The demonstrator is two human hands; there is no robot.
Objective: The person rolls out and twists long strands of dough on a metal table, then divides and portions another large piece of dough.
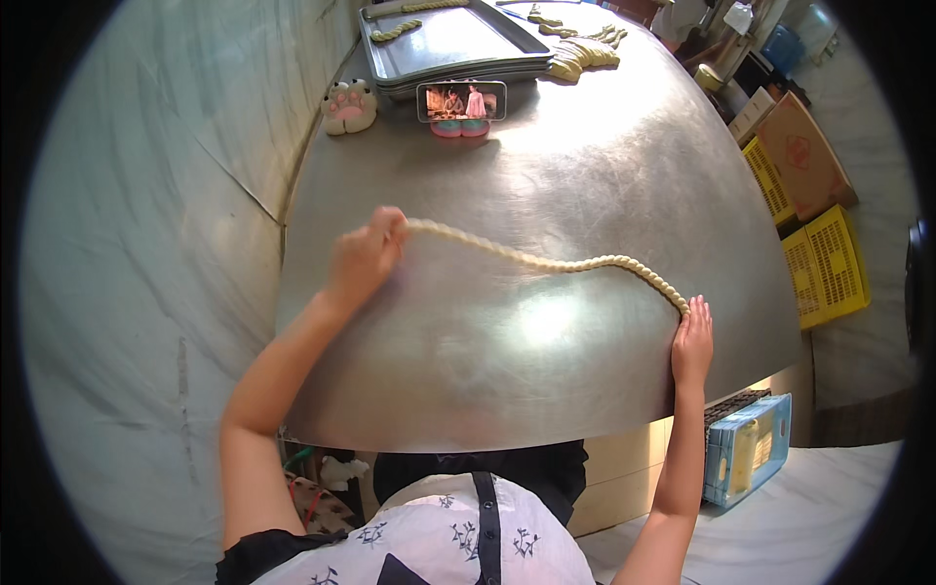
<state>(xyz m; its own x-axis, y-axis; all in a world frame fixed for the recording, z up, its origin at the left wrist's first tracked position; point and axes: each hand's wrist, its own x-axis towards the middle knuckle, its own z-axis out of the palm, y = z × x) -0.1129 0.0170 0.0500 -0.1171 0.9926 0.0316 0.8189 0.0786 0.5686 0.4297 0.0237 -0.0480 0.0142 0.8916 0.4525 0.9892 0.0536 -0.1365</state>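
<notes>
A long twisted rope of pale dough (537, 261) runs in a wavy line across the metal tabletop (468, 351). Its left end is in my left hand (373, 245), which is slightly blurred, with the fingers curled around the dough. My right hand (693, 336) lies flat at the rope's right end, its fingers close together and the dough's tip at or under them; how much lies beneath is hidden.
Stacked metal trays (453, 69) with short dough twists stand at the back left, beside dough pieces (581, 57). Before them are a phone (461, 101) on a stand and a paw-shaped object (349, 107). Yellow crates (826, 267) stand at right, a blue crate (749, 450) lower right.
</notes>
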